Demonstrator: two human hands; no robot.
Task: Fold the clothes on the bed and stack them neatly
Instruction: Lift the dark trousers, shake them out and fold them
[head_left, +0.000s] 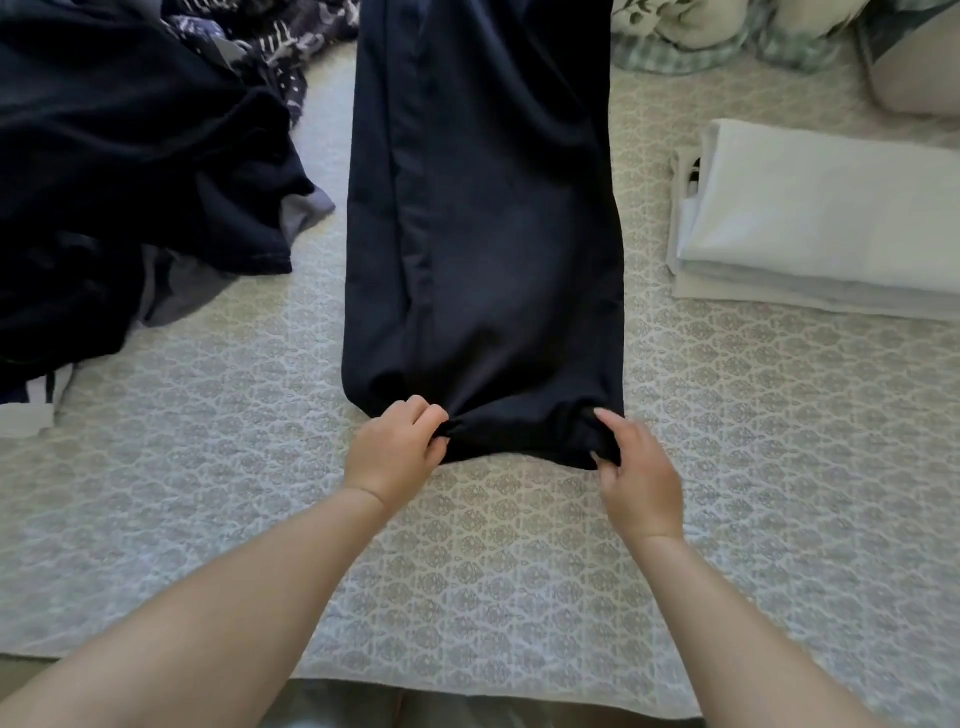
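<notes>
Patterned bed (519, 597): we find left hand (392, 452) and right hand (636, 478) fingers pinching dark trousers (483, 234) hem; next, fold toward 12 o'clock.

Open patterned bedspread (208, 519) ahead of us on both sides of the dark trousers (483, 234), heap of dark clothes (130, 182) crowding our left, folded white stack (821, 228) blocking our right
</notes>
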